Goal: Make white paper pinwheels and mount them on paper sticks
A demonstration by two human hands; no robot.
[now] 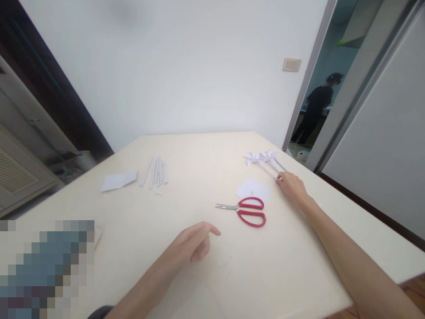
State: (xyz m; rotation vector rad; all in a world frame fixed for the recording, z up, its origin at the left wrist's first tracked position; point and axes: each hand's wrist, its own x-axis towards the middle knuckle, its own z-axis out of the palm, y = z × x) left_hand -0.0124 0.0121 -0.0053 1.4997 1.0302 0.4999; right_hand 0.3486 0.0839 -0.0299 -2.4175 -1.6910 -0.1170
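Observation:
At the table's right side my right hand [294, 188] is closed, its fingertips on the lower end of a thin white stick. That stick belongs to a white paper pinwheel [254, 158], one of several lying side by side with folded paper heads. My left hand [198, 241] hovers over the front of the table, index finger stretched out and the others loosely curled, with nothing visible in it. Between the hands lie red-handled scissors [250, 212], blades parted slightly and pointing left. Just behind them is a white paper sheet [254, 189].
Several rolled white paper sticks [157, 172] lie at the left of the cream table [195, 150], beside a folded white paper [119, 180]. A pixelated patch covers the lower left corner. A person [318, 104] stands beyond the doorway at right.

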